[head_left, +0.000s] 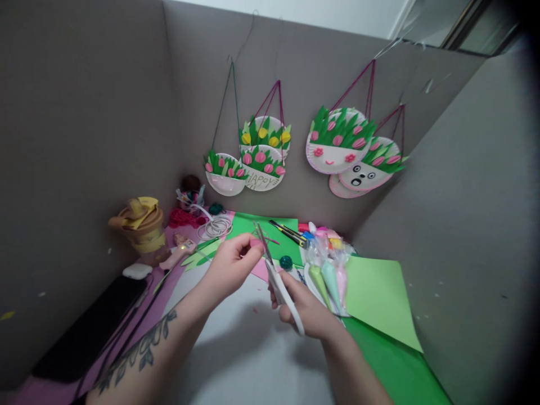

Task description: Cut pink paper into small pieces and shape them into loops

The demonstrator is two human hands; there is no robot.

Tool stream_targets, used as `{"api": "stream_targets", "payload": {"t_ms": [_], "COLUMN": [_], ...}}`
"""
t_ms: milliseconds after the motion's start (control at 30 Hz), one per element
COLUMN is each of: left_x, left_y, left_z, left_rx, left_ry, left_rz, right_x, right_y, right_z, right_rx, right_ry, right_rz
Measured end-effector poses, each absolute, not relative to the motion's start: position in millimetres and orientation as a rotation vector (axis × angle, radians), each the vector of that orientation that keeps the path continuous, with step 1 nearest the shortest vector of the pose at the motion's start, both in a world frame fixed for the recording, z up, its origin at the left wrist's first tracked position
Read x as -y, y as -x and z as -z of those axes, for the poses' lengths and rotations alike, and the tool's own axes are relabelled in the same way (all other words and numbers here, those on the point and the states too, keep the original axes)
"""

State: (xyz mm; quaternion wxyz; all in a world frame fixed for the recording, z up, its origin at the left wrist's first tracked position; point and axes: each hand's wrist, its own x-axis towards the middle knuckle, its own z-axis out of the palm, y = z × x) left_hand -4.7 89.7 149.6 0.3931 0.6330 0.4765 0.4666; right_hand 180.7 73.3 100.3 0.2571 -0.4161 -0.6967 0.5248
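Observation:
My right hand (301, 304) grips white-handled scissors (276, 281), their blades pointing up and away from me. Between the thumb and fingers of my left hand (234, 261) is a small piece of pink paper (256, 243), mostly covered by the fingertips. The scissor blades lie right beside that paper; whether they touch it I cannot tell. Below the hands is a white work surface (244, 349) with tiny pink scraps on it. A larger pink sheet (260, 269) lies partly hidden behind my hands.
Decorated paper-plate baskets (337, 149) hang on the grey wall. At right are piping bags (331, 278), light green paper (379, 292) and craft knives (291, 233). Left stand a lidded cup (145, 230), a glue gun (179, 253) and a coiled white cable (215, 226). Green yarn (286, 262) sits behind the scissors.

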Motion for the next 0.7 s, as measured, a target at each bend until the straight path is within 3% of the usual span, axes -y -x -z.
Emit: {"api": "stream_targets", "payload": {"t_ms": [700], "left_x": [-90.8], "left_y": [5.1], "left_z": [-149.8], "left_rx": [-1.231], "left_ry": [-1.633], "left_rz": [-1.163], "right_x": [-76.2], "right_y": [-185.6], "right_z": [-93.9], "right_rx": [1.846], "right_ry": [1.118], "right_rz": [-1.488]}}
